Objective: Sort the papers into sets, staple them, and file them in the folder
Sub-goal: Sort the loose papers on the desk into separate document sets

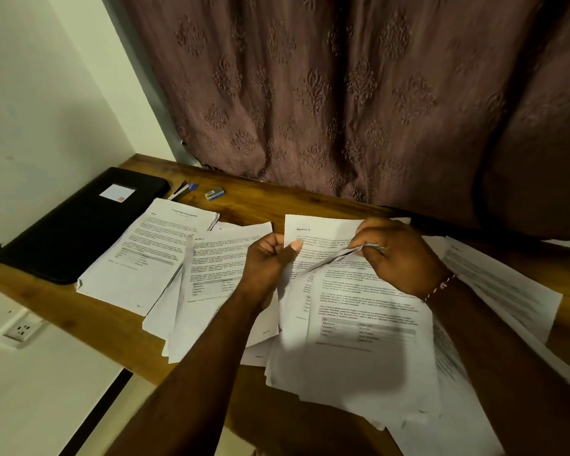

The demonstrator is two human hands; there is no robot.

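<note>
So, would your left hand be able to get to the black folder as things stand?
Probably yes. The folder lies uncovered to the left, with only paper stacks between. The left hand is pinching a sheet that the right hand also holds, so it would need to let go first.

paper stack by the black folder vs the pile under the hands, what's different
The white paper stack by the black folder lies fairly square; the white paper pile at right is fanned, skewed. Left hand and right hand pinch the pile's sheets; the stack is untouched. Both lie on the wooden table.
</note>
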